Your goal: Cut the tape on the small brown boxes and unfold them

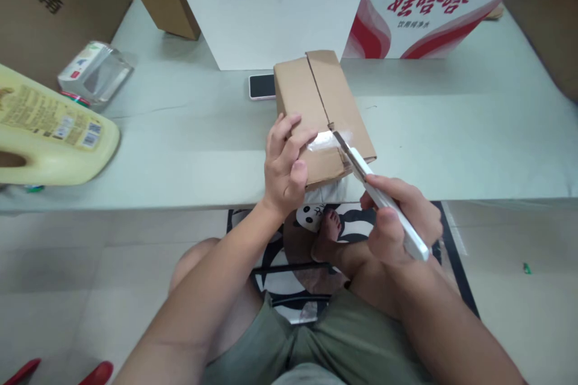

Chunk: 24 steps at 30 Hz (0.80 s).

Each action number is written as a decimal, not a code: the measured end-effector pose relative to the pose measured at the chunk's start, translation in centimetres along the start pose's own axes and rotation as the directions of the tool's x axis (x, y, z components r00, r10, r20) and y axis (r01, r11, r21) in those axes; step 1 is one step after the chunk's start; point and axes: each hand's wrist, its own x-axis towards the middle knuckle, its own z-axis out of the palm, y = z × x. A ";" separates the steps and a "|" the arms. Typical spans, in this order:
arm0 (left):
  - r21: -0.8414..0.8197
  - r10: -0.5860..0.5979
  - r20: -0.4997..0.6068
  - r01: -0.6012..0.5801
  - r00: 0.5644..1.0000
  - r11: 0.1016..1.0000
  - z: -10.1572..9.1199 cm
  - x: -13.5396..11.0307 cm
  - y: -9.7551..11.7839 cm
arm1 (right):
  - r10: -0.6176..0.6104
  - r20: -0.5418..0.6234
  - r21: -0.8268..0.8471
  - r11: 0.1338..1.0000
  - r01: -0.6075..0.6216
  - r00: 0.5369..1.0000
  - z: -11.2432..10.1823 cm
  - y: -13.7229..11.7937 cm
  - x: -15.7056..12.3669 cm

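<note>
A brown cardboard box (pixel 301 87) lies at the front edge of the table, with a seam along its top. A strip of clear tape (pixel 321 141) crosses that seam near the box's close end. My left hand (pixel 286 162) grips the box's near left side, its fingers bent over the top beside the tape. In my right hand (pixel 401 216) is a white utility knife (pixel 383 200), held by the handle. Its extended blade slants up and left, and the tip meets the seam at the tape's far edge. How deep the tip goes cannot be seen.
Behind the box, a phone (pixel 262 87) lies partly covered from view. A large white carton (pixel 280 6) with red print stands at the back. To the left are a yellow jug (pixel 58 132) and a clear bottle (pixel 97 75). A panda-patterned mat (pixel 361 222) lies below the table (pixel 180 150).
</note>
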 end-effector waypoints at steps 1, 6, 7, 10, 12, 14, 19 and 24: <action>0.014 0.006 -0.001 -0.006 1.000 1.000 0.0 0.0 -0.1 | -0.017 0.010 0.002 1.000 0.017 1.000 -0.2 -0.2 0.2; 0.027 0.011 0.000 -0.011 1.000 1.000 0.1 -0.1 -0.1 | -0.027 0.108 -0.167 0.985 0.044 0.994 -0.4 -1.5 0.5; 0.017 0.010 -0.003 -0.010 1.000 1.000 0.1 -0.1 -0.1 | -0.027 0.109 -0.184 0.982 0.047 0.994 -0.3 -1.7 0.5; -0.016 0.011 -0.015 -0.011 1.000 1.000 0.2 -0.2 -0.2 | 0.018 0.074 -0.168 0.986 -0.005 0.997 0.2 -2.1 0.8; -0.020 0.000 -0.014 -0.001 1.000 1.000 0.1 -0.2 -0.3 | 0.065 0.070 -0.123 0.991 -0.056 0.995 0.5 -2.3 1.2; -0.017 -0.013 -0.008 0.012 1.000 1.000 0.0 -0.2 -0.3 | 0.099 0.095 -0.082 0.992 -0.091 0.991 0.5 -2.5 1.5; -0.028 0.009 0.017 -0.008 1.000 1.000 0.0 -0.1 -0.5 | 0.225 0.022 0.080 0.971 -0.226 0.974 -0.7 -2.0 0.9; -0.112 0.020 0.033 -0.016 0.999 0.994 0.5 -0.1 -1.0 | 0.381 -0.236 0.358 0.889 -0.284 0.894 -1.7 -1.2 0.5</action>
